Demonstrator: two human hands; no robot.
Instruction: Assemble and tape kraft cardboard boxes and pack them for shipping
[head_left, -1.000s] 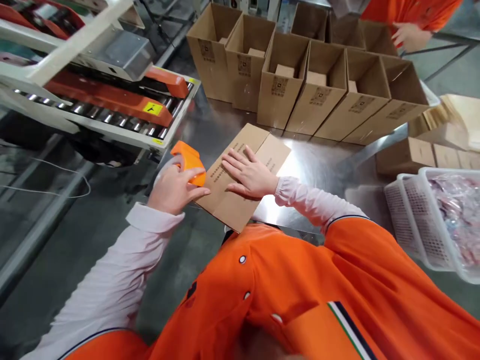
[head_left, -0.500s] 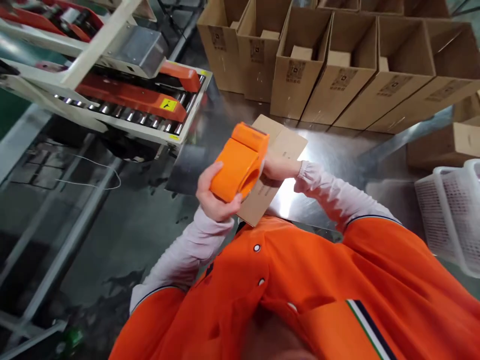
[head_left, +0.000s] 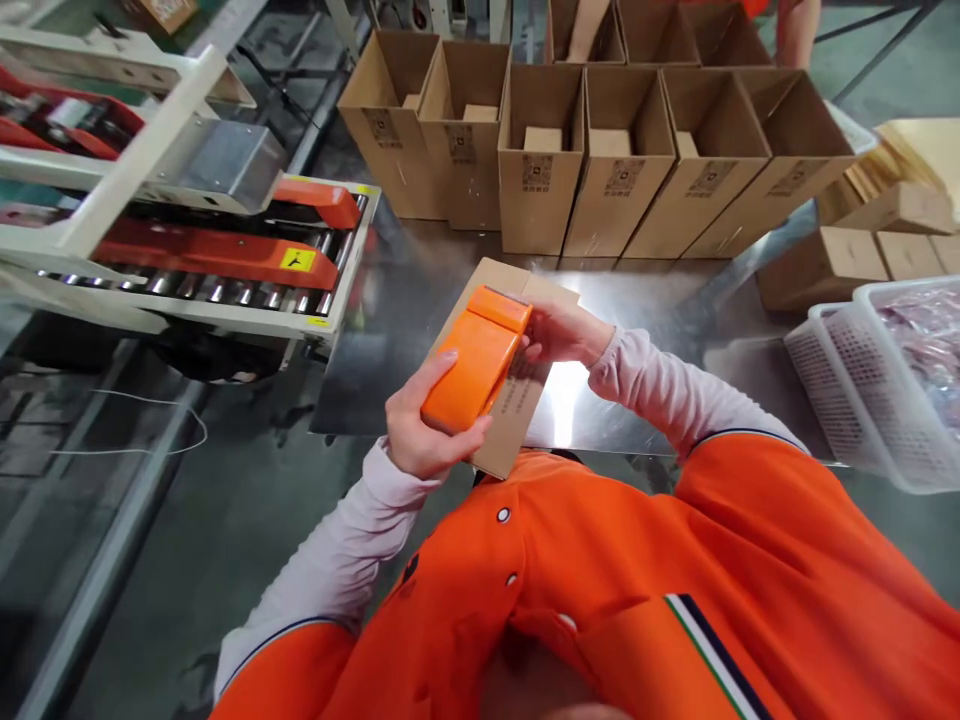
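An orange tape dispenser (head_left: pixel 474 362) is held over a flat brown cardboard piece (head_left: pixel 512 425) with small print. My left hand (head_left: pixel 429 420) grips its lower left end, thumb on top and fingers round the near end. At its upper right edge is my right hand (head_left: pixel 561 328), fingers bent together; what they pinch, if anything, is too small to make out. The cardboard lies on the shiny metal table (head_left: pixel 390 330) and reaches past its front edge, close to my body.
Tall open boxes (head_left: pixel 535 205) stand in a row behind, small cartons inside some. A roller conveyor (head_left: pixel 217 255) is at the left. White baskets (head_left: pixel 862 400) and brown cartons (head_left: pixel 825 265) sit at the right. Another person's hand (head_left: pixel 587 25) reaches into a back box.
The view has shifted, showing more of the boxes and the other person's arms. My right hand's fingers now show at the dispenser's upper edge, and the dispenser has turned slightly in my left hand.
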